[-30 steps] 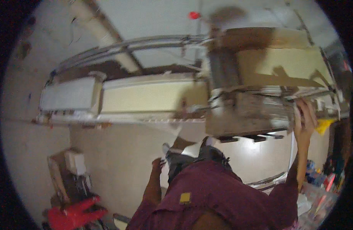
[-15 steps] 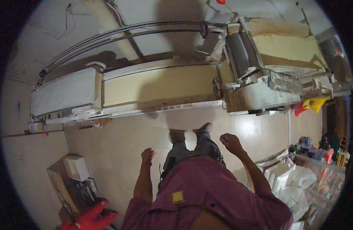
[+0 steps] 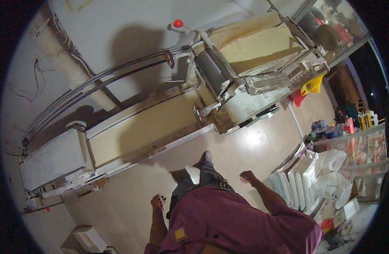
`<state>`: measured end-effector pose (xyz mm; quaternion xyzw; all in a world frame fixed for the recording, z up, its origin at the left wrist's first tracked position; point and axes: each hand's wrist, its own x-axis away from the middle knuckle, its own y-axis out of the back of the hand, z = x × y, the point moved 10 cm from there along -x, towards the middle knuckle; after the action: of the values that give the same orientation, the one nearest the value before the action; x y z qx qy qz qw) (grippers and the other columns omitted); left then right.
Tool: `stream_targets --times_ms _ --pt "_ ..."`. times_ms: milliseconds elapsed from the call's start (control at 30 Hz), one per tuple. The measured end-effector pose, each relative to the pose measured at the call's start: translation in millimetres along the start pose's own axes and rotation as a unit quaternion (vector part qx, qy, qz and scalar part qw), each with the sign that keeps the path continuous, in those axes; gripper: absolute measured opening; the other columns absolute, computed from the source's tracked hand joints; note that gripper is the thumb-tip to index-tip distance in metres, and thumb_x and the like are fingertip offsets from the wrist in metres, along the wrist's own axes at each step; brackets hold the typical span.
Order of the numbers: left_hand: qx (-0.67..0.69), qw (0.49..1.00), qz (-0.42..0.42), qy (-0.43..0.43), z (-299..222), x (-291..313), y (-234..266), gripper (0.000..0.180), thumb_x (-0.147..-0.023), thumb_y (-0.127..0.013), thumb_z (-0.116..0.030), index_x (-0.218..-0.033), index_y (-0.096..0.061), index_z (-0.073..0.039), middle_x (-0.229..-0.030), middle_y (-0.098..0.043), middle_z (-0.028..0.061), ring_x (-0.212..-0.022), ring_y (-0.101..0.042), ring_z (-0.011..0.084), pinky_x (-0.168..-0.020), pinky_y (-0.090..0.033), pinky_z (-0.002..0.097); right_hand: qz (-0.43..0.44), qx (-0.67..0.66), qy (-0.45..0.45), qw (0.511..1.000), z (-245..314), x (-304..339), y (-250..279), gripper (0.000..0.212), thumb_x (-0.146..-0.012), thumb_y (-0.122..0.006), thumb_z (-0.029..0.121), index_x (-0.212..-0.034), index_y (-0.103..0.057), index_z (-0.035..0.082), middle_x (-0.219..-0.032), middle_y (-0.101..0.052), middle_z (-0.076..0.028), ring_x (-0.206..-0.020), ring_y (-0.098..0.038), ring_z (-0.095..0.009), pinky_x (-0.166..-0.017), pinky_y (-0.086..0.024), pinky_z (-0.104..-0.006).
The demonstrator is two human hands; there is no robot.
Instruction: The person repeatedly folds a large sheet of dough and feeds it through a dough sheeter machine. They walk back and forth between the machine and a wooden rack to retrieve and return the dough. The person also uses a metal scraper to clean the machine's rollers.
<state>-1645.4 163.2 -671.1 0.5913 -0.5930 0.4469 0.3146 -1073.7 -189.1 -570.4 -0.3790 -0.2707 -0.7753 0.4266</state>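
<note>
My left hand (image 3: 158,201) hangs in the air beside my left leg, holding nothing, its fingers loosely bent and apart. Off to my right, my right hand (image 3: 247,177) is also free, fingers slightly curled and not touching anything. In front of me stretches a long machine with a cream belt (image 3: 150,129), a dark roller (image 3: 211,65) and a small handwheel (image 3: 198,113). Both hands are apart from it. The right hand is nearest to a stack of white filled bags (image 3: 298,180).
A grey-white box-like cover (image 3: 55,163) forms the machine's left end. Yellow (image 3: 311,86) and red bags hang at its right end. Clear plastic bins (image 3: 359,148) with packages stand on the right. A white box (image 3: 89,239) sits at lower left.
My view has turned to the right, so the machine now slants and more of the right side shows. My feet have shifted, and both arms have swung while staying empty.
</note>
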Motion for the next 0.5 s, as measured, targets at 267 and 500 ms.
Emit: stream_targets --times_ms 267,500 --pt "0.005 0.996 0.065 -0.052 -76.2 12.8 -55.2 0.036 -0.093 -0.056 -0.023 -0.126 -0.053 -0.007 -0.103 -0.066 0.0142 -0.079 -0.069 0.0282 -0.063 -0.055 0.0361 0.030 0.056 0.092 0.994 88.9 6.0 -63.2 0.024 -0.086 -0.066 0.022 -0.103 -0.067 0.005 -0.086 -0.070 -0.008 -0.072 -0.066 -0.019 -0.058 -0.054 -0.0333" --pt "-0.100 0.990 0.019 -0.094 -71.8 17.8 -55.9 0.028 -0.094 -0.055 -0.023 -0.115 -0.054 -0.005 -0.096 -0.065 0.0134 -0.076 -0.068 0.0283 -0.059 -0.052 0.0356 0.077 -0.046 0.036 0.995 29.9 -11.9 -35.5 0.029 -0.089 -0.064 0.026 -0.107 -0.065 0.005 -0.093 -0.070 -0.010 -0.073 -0.067 -0.021 -0.057 -0.054 -0.0352"
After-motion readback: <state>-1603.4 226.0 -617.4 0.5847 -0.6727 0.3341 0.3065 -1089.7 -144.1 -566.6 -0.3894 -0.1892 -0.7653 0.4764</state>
